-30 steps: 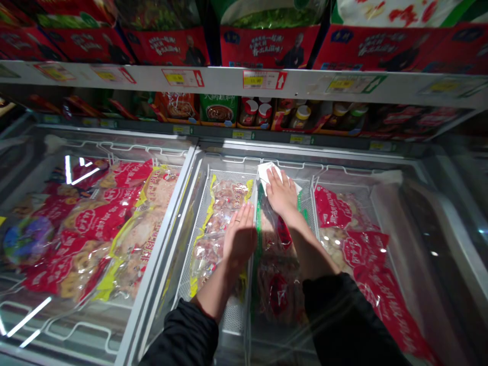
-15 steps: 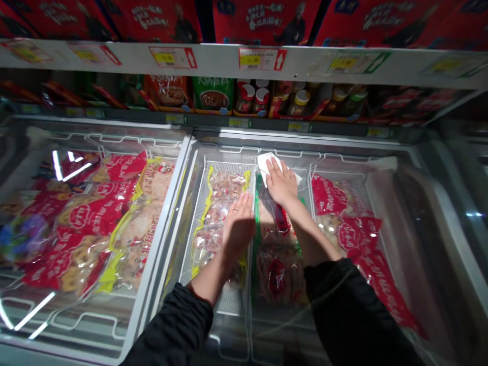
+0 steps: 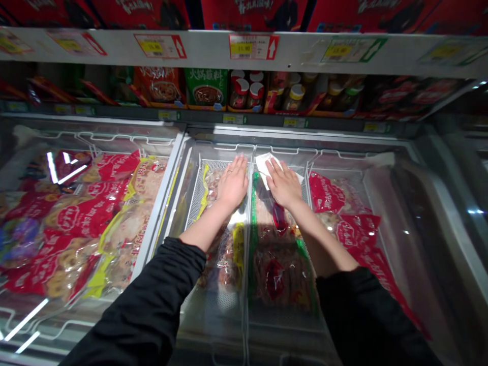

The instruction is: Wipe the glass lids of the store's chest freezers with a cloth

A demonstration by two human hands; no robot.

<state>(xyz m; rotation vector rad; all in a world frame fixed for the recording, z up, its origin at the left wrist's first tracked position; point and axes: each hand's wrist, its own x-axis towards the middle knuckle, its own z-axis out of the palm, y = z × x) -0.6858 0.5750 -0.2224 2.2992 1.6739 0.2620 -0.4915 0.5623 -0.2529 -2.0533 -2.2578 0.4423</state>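
Observation:
Both my arms reach into an open chest freezer (image 3: pixel 213 133). My left hand (image 3: pixel 232 183) lies flat, fingers stretched out, on a clear yellow-edged bag of frozen food (image 3: pixel 224 244) at the far end of a wire basket (image 3: pixel 195 201). My right hand (image 3: pixel 284 184) presses flat on a white cloth (image 3: pixel 263 163) at the far end of the neighbouring basket, on top of a clear green-edged bag with a red label (image 3: pixel 280 259).
Red bags (image 3: pixel 354 234) fill the basket to the right. A closed glass lid (image 3: pixel 76 203) covers more red and yellow bags on the left. A shelf above holds jars (image 3: pixel 247 91) and packets, with price tags (image 3: pixel 251 47) on its rail.
My left hand has slid from the middle of the yellow-edged bag to its far end, level with my right hand. The right hand stays on the white cloth.

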